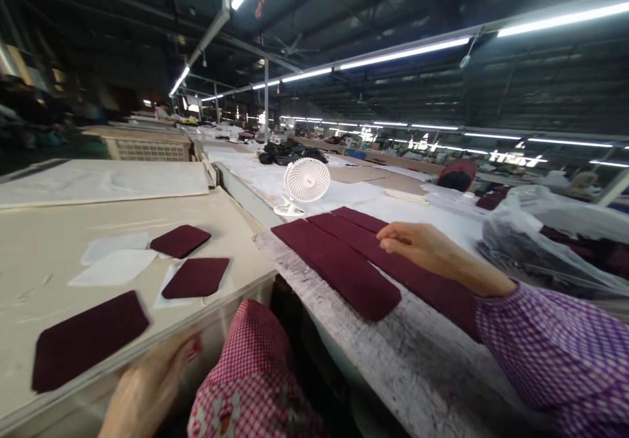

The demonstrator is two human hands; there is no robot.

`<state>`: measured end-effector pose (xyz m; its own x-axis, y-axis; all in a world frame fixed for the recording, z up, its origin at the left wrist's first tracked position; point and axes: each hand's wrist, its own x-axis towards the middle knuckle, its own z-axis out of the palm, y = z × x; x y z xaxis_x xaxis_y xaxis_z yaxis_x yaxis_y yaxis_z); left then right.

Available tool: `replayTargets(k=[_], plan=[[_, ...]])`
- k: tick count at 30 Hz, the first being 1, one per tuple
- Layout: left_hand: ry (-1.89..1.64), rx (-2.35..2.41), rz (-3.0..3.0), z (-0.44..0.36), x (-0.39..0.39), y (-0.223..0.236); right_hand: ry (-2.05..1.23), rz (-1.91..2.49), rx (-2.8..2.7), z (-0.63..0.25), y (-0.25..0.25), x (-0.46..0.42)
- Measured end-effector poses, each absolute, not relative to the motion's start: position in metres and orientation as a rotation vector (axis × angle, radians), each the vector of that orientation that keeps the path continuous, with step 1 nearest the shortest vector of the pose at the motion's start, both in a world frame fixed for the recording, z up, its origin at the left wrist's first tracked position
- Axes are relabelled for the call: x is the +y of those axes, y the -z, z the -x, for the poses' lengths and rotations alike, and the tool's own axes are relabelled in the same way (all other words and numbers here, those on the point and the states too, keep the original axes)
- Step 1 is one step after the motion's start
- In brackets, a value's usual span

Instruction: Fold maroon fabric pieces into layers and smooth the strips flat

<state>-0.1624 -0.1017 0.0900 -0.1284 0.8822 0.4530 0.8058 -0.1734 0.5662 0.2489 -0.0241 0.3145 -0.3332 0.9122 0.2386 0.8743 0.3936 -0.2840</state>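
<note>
My right hand (417,244) lies on long maroon fabric strips (344,271) laid side by side on the worn grey table (393,353). Its fingers are stretched out together, flat on the cloth, and hold nothing. My left hand (150,385) is low at the bottom left, against the front edge of the beige table (44,254). It is smeared by motion and its fingers are unclear. Three maroon cut pieces (196,277) and white pieces (115,267) lie on that beige table. A red checked cloth (250,372) sits between my arms.
A small white fan (305,182) stands behind the strips. A clear plastic bag (540,241) with dark fabric lies at the right. A slatted crate (147,148) and further work tables with piles of cloth stretch into the hall. A narrow gap separates the two tables.
</note>
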Motion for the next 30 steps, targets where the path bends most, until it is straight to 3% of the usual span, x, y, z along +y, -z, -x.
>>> replayTargets(k=[8,16,30], plan=[[-1.325,1.196,-2.404,0.019,-0.062,-0.174,-0.432,1.545,-2.414,-0.264,-0.258,0.015],[-1.267,1.105,-2.543,-0.018,-0.021,-0.184,-0.524,1.41,-2.576,-0.259,-0.255,0.05],[-1.091,1.11,-2.587,-0.025,-0.018,-0.184,-0.688,1.427,-2.757,-0.254,-0.258,0.094]])
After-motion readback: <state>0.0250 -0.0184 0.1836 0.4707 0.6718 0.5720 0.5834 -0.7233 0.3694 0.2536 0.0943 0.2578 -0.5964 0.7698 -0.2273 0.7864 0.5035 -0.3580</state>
